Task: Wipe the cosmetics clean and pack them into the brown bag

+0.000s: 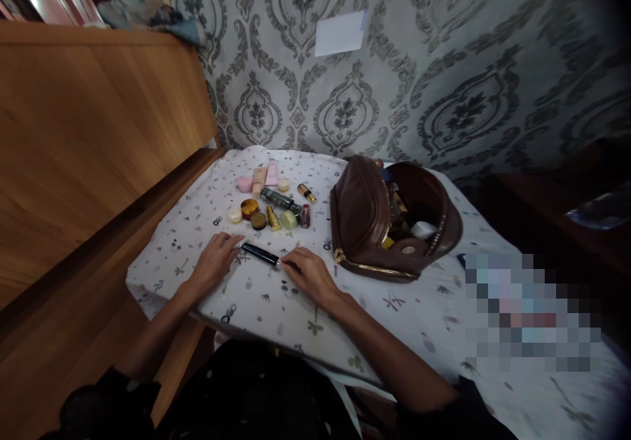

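Observation:
A slim black cosmetic tube (260, 254) with a silvery right end lies slantwise between my hands, at or just above the patterned cloth. My right hand (310, 274) pinches the silvery end, its fingers bent and close together. At the other end, my left hand (215, 260) has its fingertips closed around the tube's tip; the exact grip is hard to make out. Just beyond my hands are an amber jar (250, 208), a dark-lidded jar (258, 220), a gold tube (273, 218), a pale green jar (288, 220) and a dark green bottle (280, 200).
An unzipped brown leather bag (359, 213) stands right of my hands, with a white jar (424, 230) and other items inside. Pink and beige tubes (259, 180) lie at the back. A wooden panel (98, 144) borders the left; a patterned wall (296, 98) rises behind.

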`<action>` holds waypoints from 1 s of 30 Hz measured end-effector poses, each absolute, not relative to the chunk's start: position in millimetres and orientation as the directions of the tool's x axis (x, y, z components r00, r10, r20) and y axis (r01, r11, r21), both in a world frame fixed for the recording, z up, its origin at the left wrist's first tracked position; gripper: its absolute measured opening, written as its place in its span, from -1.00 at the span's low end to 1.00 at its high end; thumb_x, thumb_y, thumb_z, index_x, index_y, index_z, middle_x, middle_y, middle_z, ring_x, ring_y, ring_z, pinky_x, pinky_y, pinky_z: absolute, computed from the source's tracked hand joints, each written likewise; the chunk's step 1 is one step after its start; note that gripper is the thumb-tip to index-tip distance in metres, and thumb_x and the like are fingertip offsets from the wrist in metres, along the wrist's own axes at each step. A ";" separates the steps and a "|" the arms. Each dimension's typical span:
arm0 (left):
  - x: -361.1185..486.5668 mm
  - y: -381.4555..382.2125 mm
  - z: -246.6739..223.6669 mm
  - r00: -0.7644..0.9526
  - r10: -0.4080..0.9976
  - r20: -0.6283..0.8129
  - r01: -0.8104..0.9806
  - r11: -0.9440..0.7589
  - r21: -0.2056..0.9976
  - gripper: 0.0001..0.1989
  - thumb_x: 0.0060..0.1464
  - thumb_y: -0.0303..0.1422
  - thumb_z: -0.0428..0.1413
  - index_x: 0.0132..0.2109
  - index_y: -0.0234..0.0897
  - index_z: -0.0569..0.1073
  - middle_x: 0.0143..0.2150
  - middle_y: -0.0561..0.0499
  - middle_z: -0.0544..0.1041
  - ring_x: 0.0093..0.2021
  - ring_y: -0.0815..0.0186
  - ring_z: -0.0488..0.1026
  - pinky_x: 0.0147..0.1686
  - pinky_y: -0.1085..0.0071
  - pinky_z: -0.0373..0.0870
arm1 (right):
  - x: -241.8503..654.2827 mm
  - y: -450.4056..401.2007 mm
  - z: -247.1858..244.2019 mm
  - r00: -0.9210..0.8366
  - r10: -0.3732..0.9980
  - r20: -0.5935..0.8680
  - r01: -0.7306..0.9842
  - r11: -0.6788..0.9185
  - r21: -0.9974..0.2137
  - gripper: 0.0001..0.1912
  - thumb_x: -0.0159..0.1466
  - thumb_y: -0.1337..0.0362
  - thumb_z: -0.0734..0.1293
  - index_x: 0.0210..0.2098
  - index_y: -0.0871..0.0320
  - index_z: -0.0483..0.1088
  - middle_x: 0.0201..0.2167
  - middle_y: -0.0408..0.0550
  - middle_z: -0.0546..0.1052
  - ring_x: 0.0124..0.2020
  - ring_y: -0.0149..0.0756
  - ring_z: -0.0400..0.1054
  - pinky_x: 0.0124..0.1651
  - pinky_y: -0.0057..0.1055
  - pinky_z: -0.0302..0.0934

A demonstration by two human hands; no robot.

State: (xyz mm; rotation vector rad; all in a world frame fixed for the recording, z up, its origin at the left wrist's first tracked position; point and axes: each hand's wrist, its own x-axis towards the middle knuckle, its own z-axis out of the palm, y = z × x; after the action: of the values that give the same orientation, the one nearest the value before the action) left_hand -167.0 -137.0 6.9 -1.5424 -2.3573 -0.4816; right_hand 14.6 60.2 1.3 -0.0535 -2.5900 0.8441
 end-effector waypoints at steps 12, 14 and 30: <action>-170.3 -118.9 21.9 -0.475 0.754 0.453 0.854 0.270 0.446 -0.71 0.30 -0.27 -0.05 0.06 -0.22 0.44 -0.15 -0.07 0.49 -0.13 0.20 0.45 -0.09 0.26 0.40 | 14.4 55.2 6.1 -0.895 0.303 0.327 0.013 0.751 -0.660 -0.95 0.22 0.36 0.37 -0.39 0.15 0.43 -0.46 -0.13 0.46 -0.40 -0.34 0.32 -0.31 -0.44 0.16; -167.1 -112.3 26.3 -0.519 0.681 0.517 0.840 0.295 0.455 -0.71 0.31 -0.26 -0.04 0.05 -0.22 0.46 -0.19 -0.06 0.49 -0.16 0.20 0.45 -0.12 0.28 0.40 | 13.4 51.5 8.4 -0.894 0.350 0.278 0.001 0.623 -0.782 -0.94 0.19 0.34 0.38 -0.42 0.15 0.43 -0.53 -0.18 0.45 -0.48 -0.38 0.30 -0.38 -0.47 0.14; -103.2 -82.6 23.1 -0.411 0.657 0.632 0.911 0.271 0.311 -0.69 0.33 -0.32 -0.10 0.09 -0.21 0.45 -0.14 -0.07 0.36 -0.11 0.22 0.39 -0.14 0.29 0.44 | 6.9 48.3 6.5 -0.868 0.495 0.039 -0.061 -0.027 -0.998 -0.72 0.05 0.08 0.42 -0.52 0.18 0.41 -0.61 -0.20 0.41 -0.55 -0.43 0.22 -0.46 -0.48 0.08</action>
State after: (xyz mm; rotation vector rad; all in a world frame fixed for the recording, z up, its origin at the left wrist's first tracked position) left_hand -103.2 -82.6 23.1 -1.4219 -2.1689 -0.9196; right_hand 6.9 48.3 6.5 -0.4547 -1.8688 1.9521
